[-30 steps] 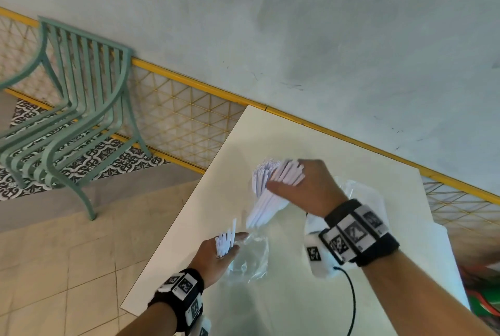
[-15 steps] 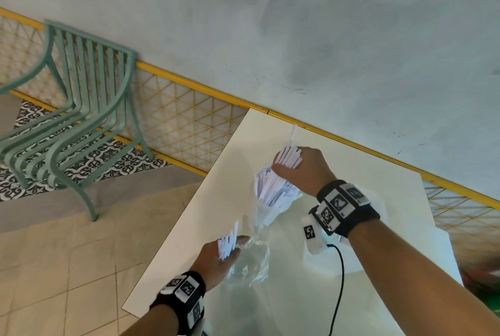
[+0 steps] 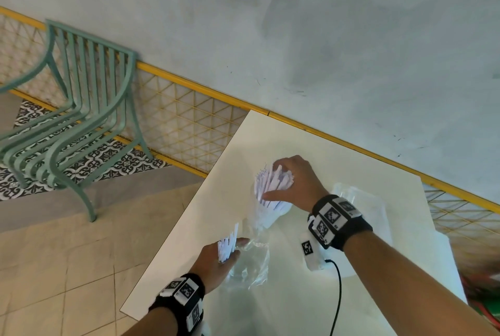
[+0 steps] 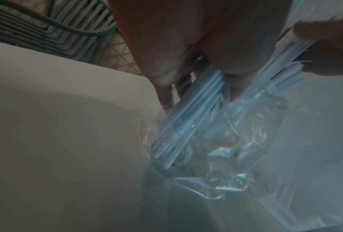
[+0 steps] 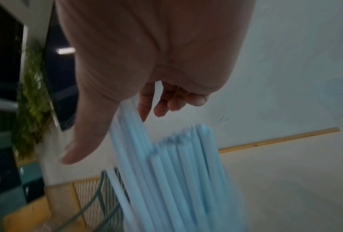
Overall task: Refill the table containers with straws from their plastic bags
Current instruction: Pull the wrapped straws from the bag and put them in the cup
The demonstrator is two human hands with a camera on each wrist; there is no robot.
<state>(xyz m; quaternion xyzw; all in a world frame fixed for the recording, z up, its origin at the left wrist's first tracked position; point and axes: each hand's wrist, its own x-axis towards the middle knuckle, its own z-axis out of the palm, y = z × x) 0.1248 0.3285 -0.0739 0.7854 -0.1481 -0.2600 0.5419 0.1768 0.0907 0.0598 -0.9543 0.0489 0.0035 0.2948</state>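
Note:
On the white table (image 3: pixel 270 141), a large bunch of white straws (image 3: pixel 272 187) stands fanned out in a clear container (image 3: pixel 266 218) whose outline is hard to make out. My right hand (image 3: pixel 273 181) is on top of the bunch. Its fingers curve loosely over the straw tips, and in the right wrist view the thumb (image 5: pixel 81 141) is spread clear of the blurred straws (image 5: pixel 176 172). Near the table's left edge, my left hand (image 3: pixel 230 247) pinches a small bunch of straws (image 4: pixel 190 125) through a clear plastic bag (image 4: pixel 236 157), seen crumpled beside the hand as the bag (image 3: pixel 253 262) in the head view.
A second clear plastic bag (image 3: pixel 359 200) lies behind my right wrist. A black cable (image 3: pixel 338 295) runs over the table. A green metal chair (image 3: pixel 67 119) stands on the floor to the left, in front of a yellow mesh fence (image 3: pixel 184 119) and a grey wall.
My right hand carried the large bunch a little farther from me and lower into the container, and its thumb has spread away. My left hand has stayed put with its small bunch.

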